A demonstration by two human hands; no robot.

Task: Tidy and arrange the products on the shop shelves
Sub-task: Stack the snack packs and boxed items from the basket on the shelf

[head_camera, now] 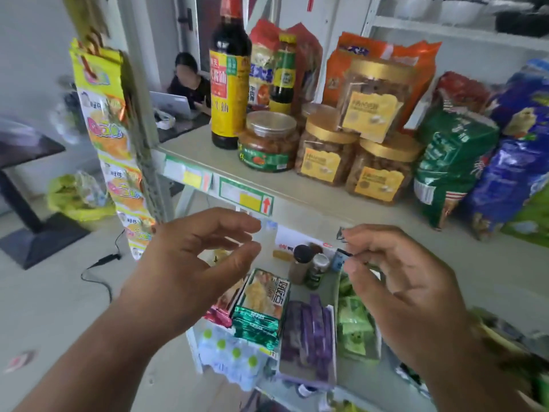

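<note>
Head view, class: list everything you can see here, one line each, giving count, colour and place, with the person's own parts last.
soy sauce bottle: one, dark with yellow label, upper shelf left
green-labelled jar: one, beside the bottle
gold-lidded jars: at least three, one stacked, shelf middle
green bag: one, shelf right
blue bags: two or so, far right
yellow snack strip: one, hanging on the post
purple packets: several, lower shelf
left hand: fingers curled, holding nothing clear
right hand: same
</note>
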